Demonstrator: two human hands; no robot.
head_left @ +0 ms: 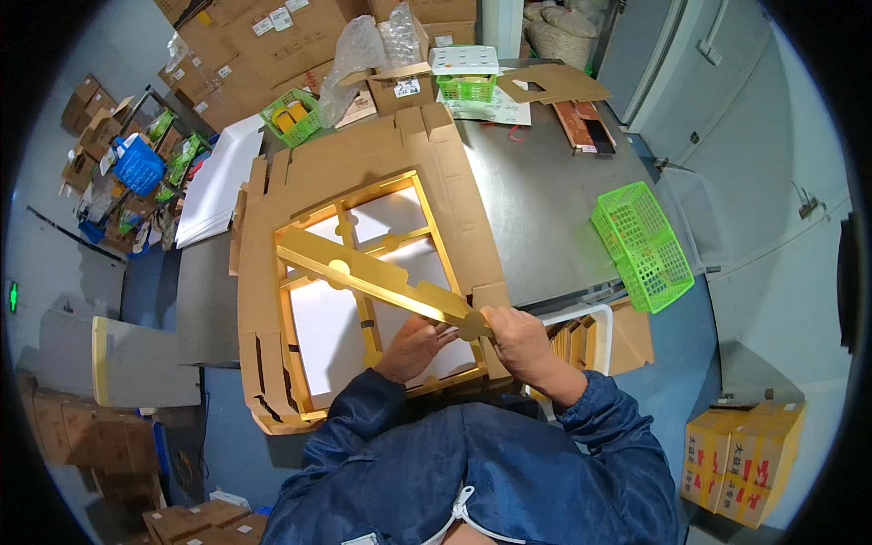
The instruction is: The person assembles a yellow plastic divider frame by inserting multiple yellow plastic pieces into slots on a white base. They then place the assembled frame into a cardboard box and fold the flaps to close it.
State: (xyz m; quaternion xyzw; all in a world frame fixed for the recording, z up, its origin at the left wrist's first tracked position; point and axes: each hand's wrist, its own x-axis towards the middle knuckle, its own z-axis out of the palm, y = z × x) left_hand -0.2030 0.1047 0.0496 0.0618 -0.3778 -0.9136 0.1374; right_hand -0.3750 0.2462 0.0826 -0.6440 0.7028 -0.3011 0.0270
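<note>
A long gold cardboard strip point(368, 274) with notches and round tabs slants across the view, raised over a gold-edged frame point(289, 343) with gold dividers and white panels inside. My right hand point(525, 343) is closed around the strip's near right end. Beneath the strip, close to that end, my left hand point(411, 352) has its fingers bent against it; its fingertips are partly hidden behind the strip. The frame lies on a flattened brown cardboard carton point(472, 241).
The carton rests on a metal table point(536, 218). At the table's right edge stands a green plastic basket point(643, 247), with a white bin point(604, 341) of gold strips below. White sheets point(221, 182) lie at left; a small green basket point(292, 118) and an open carton point(400, 89) stand behind.
</note>
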